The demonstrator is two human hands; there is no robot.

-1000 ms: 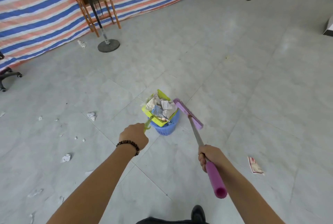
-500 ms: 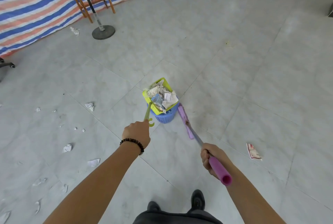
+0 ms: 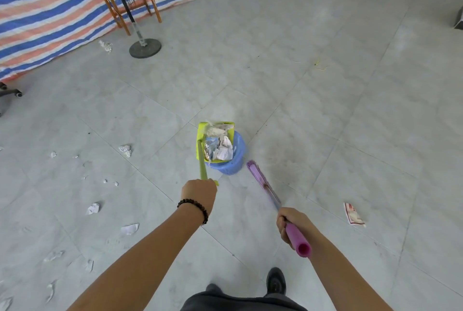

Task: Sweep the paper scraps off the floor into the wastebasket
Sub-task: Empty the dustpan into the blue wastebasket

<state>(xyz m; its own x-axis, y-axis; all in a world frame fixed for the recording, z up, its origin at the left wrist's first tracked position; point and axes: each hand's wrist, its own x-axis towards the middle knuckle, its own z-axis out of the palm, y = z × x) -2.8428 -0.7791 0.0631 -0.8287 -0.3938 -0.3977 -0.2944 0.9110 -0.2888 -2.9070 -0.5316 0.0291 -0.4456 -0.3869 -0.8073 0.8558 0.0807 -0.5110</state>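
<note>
Both closed: left grip (image 3: 199, 194) fisted on thin handle of green plastic dustpan (image 3: 202, 131), tilted over round blue wastebasket (image 3: 238, 158); right grip (image 3: 290, 223) wraps tubular purple broom (image 3: 260, 180).

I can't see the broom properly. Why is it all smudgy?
Head view: the purple broom is smeared by blur, though the right hand gripping it looks sharp; the left hand holding the green dustpan is sharp; floor lines curve from the wide lens.
</note>
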